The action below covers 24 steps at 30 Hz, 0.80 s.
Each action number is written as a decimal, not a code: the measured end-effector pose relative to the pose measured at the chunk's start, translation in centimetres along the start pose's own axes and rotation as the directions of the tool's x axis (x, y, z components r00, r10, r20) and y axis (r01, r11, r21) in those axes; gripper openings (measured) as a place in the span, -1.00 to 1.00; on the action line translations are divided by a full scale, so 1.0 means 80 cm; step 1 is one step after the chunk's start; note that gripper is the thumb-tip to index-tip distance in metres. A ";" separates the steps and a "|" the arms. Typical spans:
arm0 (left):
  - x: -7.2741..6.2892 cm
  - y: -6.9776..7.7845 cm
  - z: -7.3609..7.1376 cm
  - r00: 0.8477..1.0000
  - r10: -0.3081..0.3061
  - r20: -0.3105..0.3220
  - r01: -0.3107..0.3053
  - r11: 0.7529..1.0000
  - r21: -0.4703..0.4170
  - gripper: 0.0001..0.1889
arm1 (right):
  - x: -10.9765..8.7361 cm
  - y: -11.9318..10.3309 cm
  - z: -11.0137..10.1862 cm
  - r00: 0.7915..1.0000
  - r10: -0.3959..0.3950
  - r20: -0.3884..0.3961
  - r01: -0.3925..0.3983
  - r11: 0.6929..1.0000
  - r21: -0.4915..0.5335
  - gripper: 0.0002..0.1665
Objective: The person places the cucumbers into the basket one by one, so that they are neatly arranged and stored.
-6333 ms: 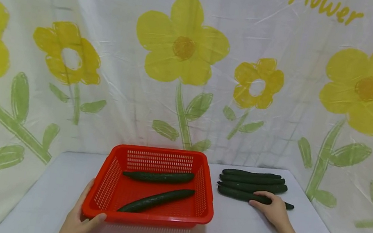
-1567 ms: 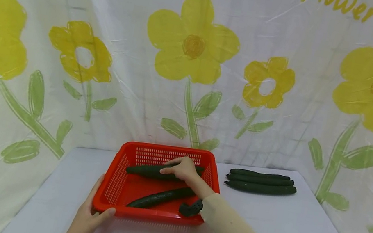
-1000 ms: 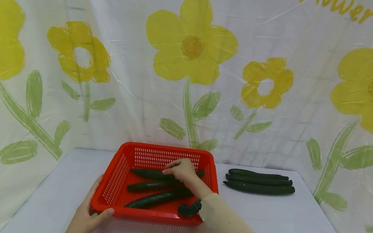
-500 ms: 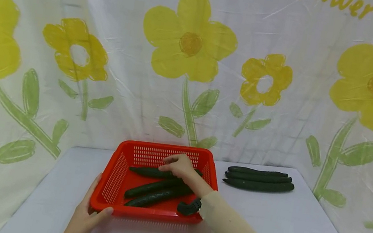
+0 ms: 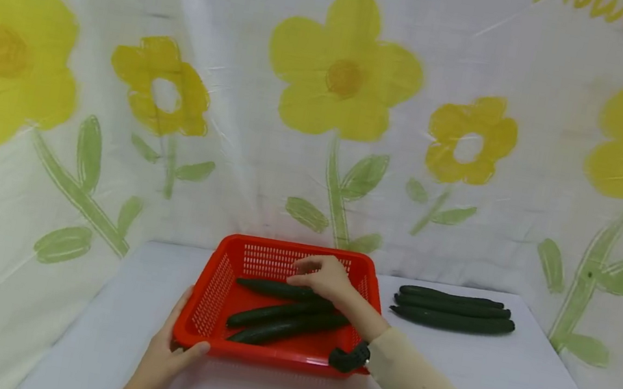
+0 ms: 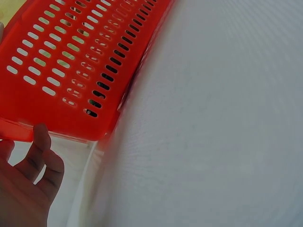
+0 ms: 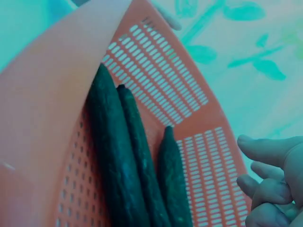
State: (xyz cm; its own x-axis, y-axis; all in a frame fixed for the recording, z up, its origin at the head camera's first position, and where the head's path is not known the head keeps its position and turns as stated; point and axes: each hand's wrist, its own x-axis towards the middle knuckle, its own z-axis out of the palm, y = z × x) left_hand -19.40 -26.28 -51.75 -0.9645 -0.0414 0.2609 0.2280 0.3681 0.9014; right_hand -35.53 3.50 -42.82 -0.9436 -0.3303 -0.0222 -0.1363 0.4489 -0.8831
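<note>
A red plastic basket (image 5: 276, 357) with slotted walls sits on the table. My left hand (image 5: 165, 349) grips its near left corner, thumb over the rim; in the left wrist view the fingers (image 6: 42, 137) bend against the basket's edge. Three dark green cucumbers lie inside: a back one (image 5: 266, 287), a middle one (image 5: 271, 315) and a front one (image 5: 287, 331), the latter two side by side. Over the back cucumber hovers my right hand (image 5: 328, 277), its fingers loosely bent and holding nothing. In the right wrist view this hand (image 7: 272, 184) is apart from the cucumbers (image 7: 116, 151).
Three more cucumbers (image 5: 452, 319) lie in a row on the white table (image 5: 473, 376), right of the basket. A curtain (image 5: 218, 157) with yellow flowers hangs just behind the table. A black wrist device (image 5: 350, 356) on the right arm overlaps the basket's near right corner.
My right hand has brought a cucumber from the row into the basket and let it go. That cucumber has settled against the front one. The hand has since lifted slightly. My left hand keeps its grip.
</note>
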 end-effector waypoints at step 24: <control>0.006 0.001 0.003 0.994 -0.110 0.018 0.109 0.994 0.017 0.07 | -0.075 0.078 -0.153 0.986 0.047 -0.160 -0.046 0.999 0.011 -0.40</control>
State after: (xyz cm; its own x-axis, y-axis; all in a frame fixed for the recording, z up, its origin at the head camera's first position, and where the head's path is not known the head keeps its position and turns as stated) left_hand -19.88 -26.01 -51.62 -0.9859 -0.0645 0.1542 0.1189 0.3774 0.9184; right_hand -34.45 18.43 -42.44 -0.9850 -0.1722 0.0116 -0.0898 0.4541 -0.8864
